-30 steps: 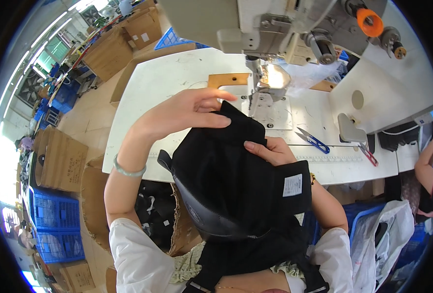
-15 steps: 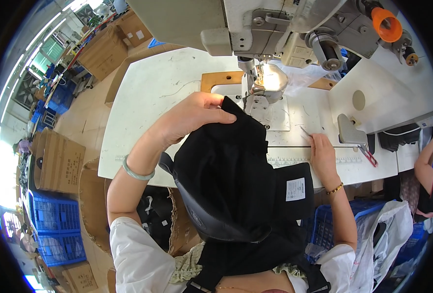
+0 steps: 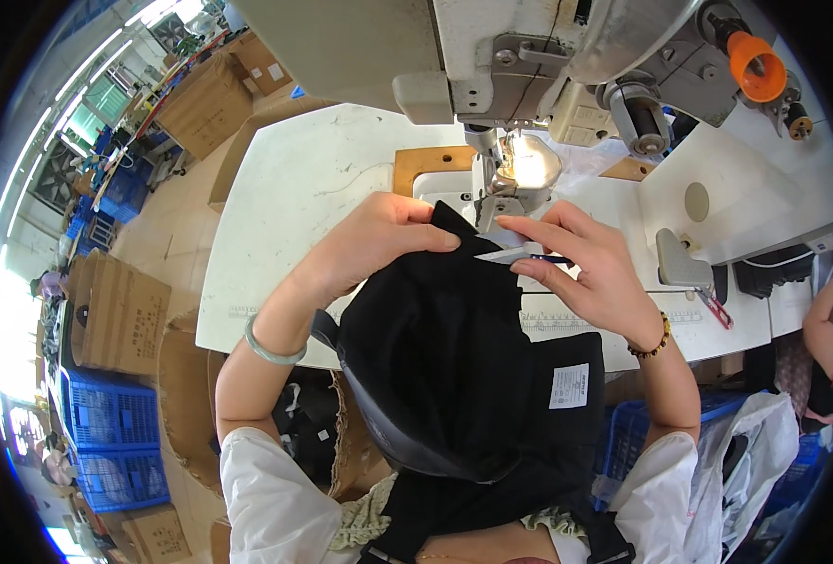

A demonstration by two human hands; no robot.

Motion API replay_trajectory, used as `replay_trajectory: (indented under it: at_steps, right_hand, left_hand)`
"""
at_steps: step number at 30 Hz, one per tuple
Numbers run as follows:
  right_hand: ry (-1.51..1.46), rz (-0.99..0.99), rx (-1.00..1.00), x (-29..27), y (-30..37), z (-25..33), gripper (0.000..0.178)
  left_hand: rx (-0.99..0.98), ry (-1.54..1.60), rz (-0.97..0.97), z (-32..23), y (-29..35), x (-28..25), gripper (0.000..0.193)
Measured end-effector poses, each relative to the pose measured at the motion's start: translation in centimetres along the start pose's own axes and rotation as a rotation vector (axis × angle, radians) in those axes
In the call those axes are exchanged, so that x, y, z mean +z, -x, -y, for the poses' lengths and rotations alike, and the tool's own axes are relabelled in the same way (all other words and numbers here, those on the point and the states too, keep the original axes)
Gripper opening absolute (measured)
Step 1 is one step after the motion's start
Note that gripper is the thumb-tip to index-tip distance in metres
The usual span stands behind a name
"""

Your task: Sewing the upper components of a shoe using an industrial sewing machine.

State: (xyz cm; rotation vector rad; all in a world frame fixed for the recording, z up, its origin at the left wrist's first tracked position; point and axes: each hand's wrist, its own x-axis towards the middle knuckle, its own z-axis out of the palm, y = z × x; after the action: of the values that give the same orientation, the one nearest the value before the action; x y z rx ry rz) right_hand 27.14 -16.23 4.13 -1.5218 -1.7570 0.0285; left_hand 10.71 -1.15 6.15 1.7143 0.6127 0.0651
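A piece of black fabric work [image 3: 435, 310], with a dark smooth band along its left side and a white label [image 3: 568, 386] on a flap, hangs over the table's front edge in front of me. My left hand [image 3: 388, 230] pinches its upper corner between thumb and fingers. In my right hand [image 3: 581, 268] is a pair of thread snips [image 3: 505, 256], pale-bladed and dark-handled. Their points lie over the fabric's upper edge, just right of my left fingertips. Whether the blades touch a thread cannot be made out. Right behind both hands is the lit presser foot area of a sewing machine [image 3: 492, 193].
The white table [image 3: 275, 216] carries a printed ruler strip and loose threads. Red-handled scissors [image 3: 717, 310] lie at its right. Below stand an open carton [image 3: 180, 404] with black pieces and a blue crate [image 3: 628, 432]. Another person's arm [image 3: 821, 320] shows at far right.
My right hand has come up and left from the table by the ruler, bringing the snips to the fabric's upper edge. My left hand keeps its pinch. The view has shifted slightly.
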Motion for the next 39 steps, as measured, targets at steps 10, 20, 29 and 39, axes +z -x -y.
replay_trajectory:
  at_steps: [10,20,29,39]
  right_hand:
    - [0.046,0.025,-0.008,0.0,-0.7,0.1,0.026]
    - [-0.027,-0.07,0.121,0.4,0.1,-0.6,0.024]
    - [-0.194,0.005,0.178,-0.7,0.8,-0.3,0.028]
    - [-0.062,0.011,0.157,0.2,0.7,-0.8,0.024]
  left_hand:
    - [0.007,-0.011,-0.013,-0.3,0.1,0.4,0.014]
    - [0.034,0.01,-0.023,-0.2,0.0,0.8,0.014]
    - [0.01,-0.004,-0.036,-0.2,-0.3,0.7,0.015]
    - [-0.008,0.046,-0.024,-0.7,-0.3,1.4,0.016]
